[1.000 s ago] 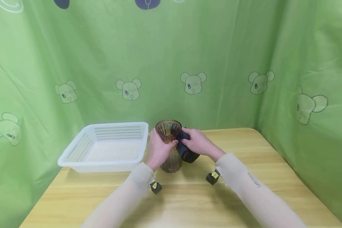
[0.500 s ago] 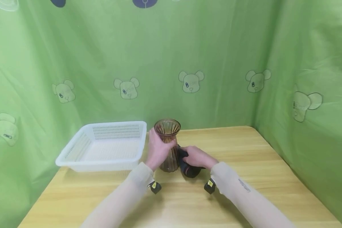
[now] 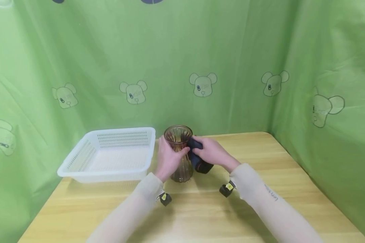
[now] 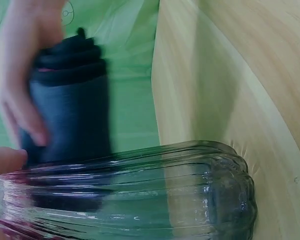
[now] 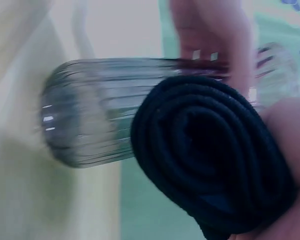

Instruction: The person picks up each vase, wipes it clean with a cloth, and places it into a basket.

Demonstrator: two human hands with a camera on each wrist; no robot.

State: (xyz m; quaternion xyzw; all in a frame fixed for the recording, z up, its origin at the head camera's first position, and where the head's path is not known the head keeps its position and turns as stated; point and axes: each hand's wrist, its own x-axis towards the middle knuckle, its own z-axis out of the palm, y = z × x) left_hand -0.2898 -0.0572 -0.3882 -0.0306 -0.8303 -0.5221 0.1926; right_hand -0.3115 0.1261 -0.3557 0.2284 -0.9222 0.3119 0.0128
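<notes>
Here, left fingers (image 3: pixel 183 153) round vase (image 3: pixel 181 171), right fingers (image 3: pixel 198 152) gripping rolled cloth (image 3: pixel 199 163), white basket (image 3: pixel 109 176) alongside, curtain (image 3: pixel 170 50) behind

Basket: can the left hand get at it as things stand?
Probably yes, but not with a free grip: the left hand is holding the glass vase. The basket sits close on its left, with nothing visible between; it would likely have to release the vase first.

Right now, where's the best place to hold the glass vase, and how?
By its neck, I'd say, from the left, as the left hand does: the upright glass vase narrows there below its flared rim. The dark rolled cloth in the right hand takes up the other side.
</notes>
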